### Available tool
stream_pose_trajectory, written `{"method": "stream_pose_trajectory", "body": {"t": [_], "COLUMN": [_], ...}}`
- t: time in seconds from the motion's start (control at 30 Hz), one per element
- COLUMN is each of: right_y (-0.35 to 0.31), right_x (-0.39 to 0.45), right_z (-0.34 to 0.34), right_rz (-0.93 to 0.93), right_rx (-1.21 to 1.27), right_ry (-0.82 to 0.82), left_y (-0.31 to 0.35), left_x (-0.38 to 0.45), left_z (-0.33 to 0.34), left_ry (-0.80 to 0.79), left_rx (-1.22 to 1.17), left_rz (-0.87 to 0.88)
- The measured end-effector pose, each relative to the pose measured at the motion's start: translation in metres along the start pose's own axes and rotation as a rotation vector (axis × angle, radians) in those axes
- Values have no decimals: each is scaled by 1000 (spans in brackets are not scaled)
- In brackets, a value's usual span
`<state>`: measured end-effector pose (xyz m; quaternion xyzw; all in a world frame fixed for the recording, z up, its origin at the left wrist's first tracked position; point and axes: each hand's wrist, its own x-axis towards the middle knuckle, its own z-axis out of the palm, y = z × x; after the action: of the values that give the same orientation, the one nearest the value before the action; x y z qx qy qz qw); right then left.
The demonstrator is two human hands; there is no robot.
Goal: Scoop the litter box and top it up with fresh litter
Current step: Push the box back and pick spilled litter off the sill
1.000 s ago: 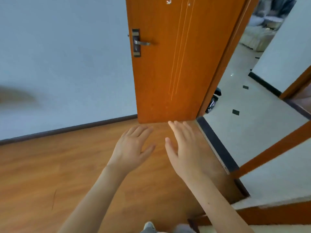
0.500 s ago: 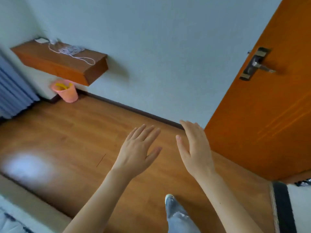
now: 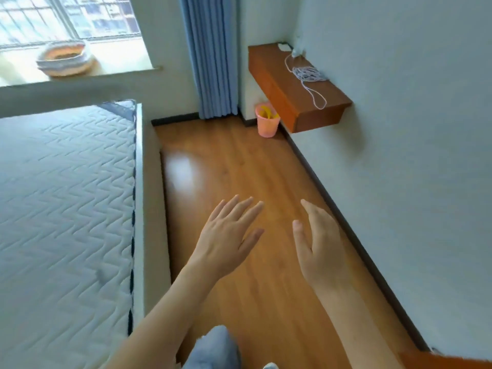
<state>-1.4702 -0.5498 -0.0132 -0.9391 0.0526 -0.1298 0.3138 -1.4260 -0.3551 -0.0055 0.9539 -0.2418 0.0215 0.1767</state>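
There is only one view, from a camera on the person's head. It looks forward and down along the wooden floor (image 3: 247,182) toward the far corner with the curtain (image 3: 213,57). The mattress (image 3: 66,209) is close on the left side, the white wall (image 3: 412,129) close on the right side.

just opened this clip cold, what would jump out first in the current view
Two bare hands, the left hand and right hand, reach forward open over the wooden floor, holding nothing. A quilted mattress fills the left side. At the far wall a pink bin stands under a wooden shelf carrying a white cord.
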Motion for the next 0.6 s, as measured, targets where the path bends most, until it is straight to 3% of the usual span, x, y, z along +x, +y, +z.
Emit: {"method": "stream_pose_trajectory", "body": {"t": [0.33, 0.6], "right_y": [-61, -143], "right_x": [159, 315], "right_z": [118, 191], "right_rz": [-230, -292], "right_rx": [77, 111], "right_ry": [-146, -107], "left_y": [-152, -287], "left_x": [57, 165], "left_z": [-16, -78], "left_ry": [161, 255], "left_rx": [8, 35], "left_rz": [-332, -363]}}
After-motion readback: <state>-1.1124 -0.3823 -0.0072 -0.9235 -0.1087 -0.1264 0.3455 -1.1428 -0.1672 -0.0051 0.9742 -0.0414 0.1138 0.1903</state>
